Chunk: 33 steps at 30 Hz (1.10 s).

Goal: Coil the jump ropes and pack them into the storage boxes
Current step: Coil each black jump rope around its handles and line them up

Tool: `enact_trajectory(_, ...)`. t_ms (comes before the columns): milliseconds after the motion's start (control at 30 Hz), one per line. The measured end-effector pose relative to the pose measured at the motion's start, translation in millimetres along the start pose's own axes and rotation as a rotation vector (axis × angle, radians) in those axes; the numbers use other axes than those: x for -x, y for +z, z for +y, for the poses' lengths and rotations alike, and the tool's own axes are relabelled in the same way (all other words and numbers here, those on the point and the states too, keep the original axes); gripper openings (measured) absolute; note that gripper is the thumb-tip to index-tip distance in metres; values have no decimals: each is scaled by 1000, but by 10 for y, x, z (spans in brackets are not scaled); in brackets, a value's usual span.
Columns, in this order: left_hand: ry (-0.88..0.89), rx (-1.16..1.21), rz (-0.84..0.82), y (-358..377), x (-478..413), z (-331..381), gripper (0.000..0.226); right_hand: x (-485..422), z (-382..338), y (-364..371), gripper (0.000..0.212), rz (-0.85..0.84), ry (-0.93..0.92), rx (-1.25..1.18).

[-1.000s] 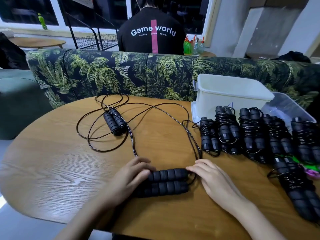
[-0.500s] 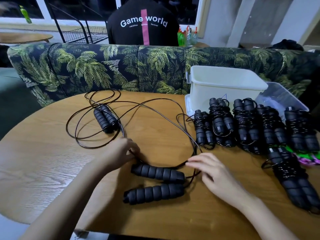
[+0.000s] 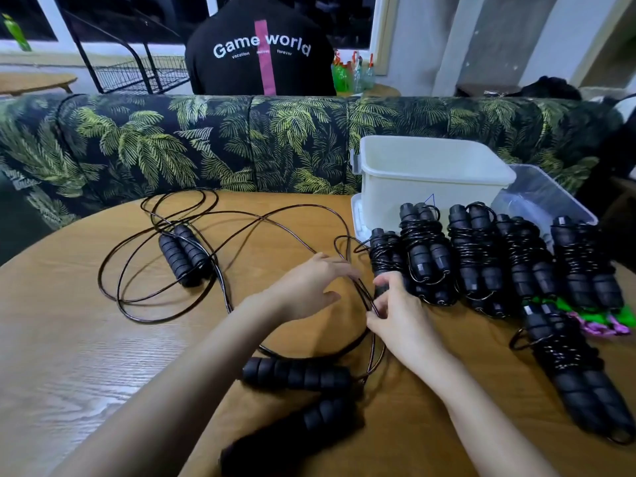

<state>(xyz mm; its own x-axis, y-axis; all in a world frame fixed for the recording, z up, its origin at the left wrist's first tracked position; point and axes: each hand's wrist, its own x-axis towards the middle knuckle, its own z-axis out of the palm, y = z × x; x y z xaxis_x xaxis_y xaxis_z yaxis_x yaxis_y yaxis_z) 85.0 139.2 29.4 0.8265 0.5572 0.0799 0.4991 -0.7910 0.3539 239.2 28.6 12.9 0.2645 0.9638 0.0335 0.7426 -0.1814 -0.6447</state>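
Note:
Two black foam handles [image 3: 297,373] of an uncoiled jump rope lie near the table's front edge, and the thin black cord [image 3: 364,297] loops away from them. My right hand [image 3: 401,315] pinches that cord just above the handles. My left hand [image 3: 311,285] reaches across with straight fingers that touch the same cord. A second loose rope, its handles [image 3: 182,254] side by side, sprawls at the left. Several coiled ropes [image 3: 481,256] stand in a row at the right. Behind them sits a white storage box [image 3: 433,180], with a clear box [image 3: 547,197] beside it.
The round wooden table [image 3: 79,339] has bare room at the left and front. A leaf-patterned sofa back [image 3: 206,142] runs behind it, and a person in a black shirt sits beyond. Green and pink items [image 3: 599,321] lie at the right among the coiled ropes.
Both hands left the two handles and moved up and right to the cord. The handles now lie apart, and the nearer one has tilted. The camera moved closer.

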Motion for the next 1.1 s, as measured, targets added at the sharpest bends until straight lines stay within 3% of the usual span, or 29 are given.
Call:
enact_trajectory(67, 34, -39, -32, 23, -86, -4, 54, 6, -32, -18, 42, 18, -50, -315)
enact_trajectory(133, 57, -158, -18, 37, -159, -41, 42, -4, -36, -38, 48, 39, -93, -498)
enact_trajectory(200, 71, -214, 53, -2, -210, -111, 26, -29, 7, -28, 50, 77, -124, -507)
enact_trajectory(333, 90, -8, 106, -92, -257, -294, 19, -119, 20, 41, 50, 135, -149, -416)
enact_trajectory(433, 121, -45, 45, -59, -245, -310, 43, -176, -116, 44, 52, 134, -303, -528)
enact_trajectory(500, 98, -22, 68, -65, -217, -343, 34, -196, -166, 51, 47, 122, -381, -532)
enact_trajectory(600, 41, 56, 143, -197, -120, -462, 20, -250, -146, -7, 46, 125, -341, -373)
enact_trajectory(667, 16, -60, 157, -268, -55, -469, 24, -264, -169, -92, 37, 32, -268, -188)
enact_trajectory(700, 4, -162, 139, -286, -43, -436, 27, -270, -220, -133, 35, 4, -255, -40)
enact_trajectory(800, 4, -380, 177, -294, -88, -340, 27, -414, -475, -120, 63, 45, -355, 475)
enact_trajectory(867, 45, -417, 222, -326, -85, -301, 21, -558, -636, -40, 55, 43, -369, 670)
enact_trajectory(967, 49, -309, 255, -439, 29, -440, 30, -617, -662, -72, 17, 231, -501, 632)
enact_trajectory(1000, 30, -292, 272, -484, 83, -540, 31, -600, -636, -145, 16, 276, -491, 612)
enact_trajectory(1100, -75, -333, 271, -586, 233, -935, 24, -508, -516, -259, 18, 206, -338, 575)
